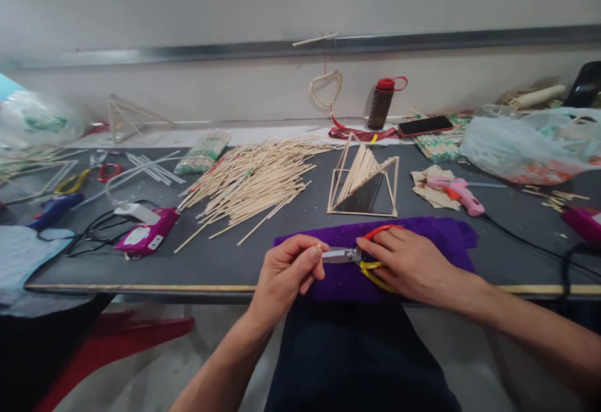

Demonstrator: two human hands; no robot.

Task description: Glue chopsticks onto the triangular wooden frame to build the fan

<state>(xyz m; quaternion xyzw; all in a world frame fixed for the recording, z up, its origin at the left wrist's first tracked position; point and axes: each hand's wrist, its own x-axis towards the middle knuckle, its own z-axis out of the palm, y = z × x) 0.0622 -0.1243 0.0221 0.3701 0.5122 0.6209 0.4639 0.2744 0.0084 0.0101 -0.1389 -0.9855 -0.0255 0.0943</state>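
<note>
My right hand [408, 262] grips a pair of scissors [342, 255] with one red and one yellow handle, its blades pointing left. At the blade tips, my left hand [293, 268] is closed in a pinch. A tiny pale end shows by the thumb, but what the fingers hold is mostly hidden. Both hands are over a folded purple cloth [328, 287] at the table's front edge. Just beyond the cloth stands a wooden stick frame [395, 186] with a slanting row of sticks [359, 171] in it.
Loose wooden sticks [263, 177] lie heaped left of the frame. To the right are a pink glue gun [462, 193] and its cord. A dark bottle [381, 105], phone [425, 125] and plastic bag [526, 149] stand behind. A magenta box [148, 233] with cables sits left.
</note>
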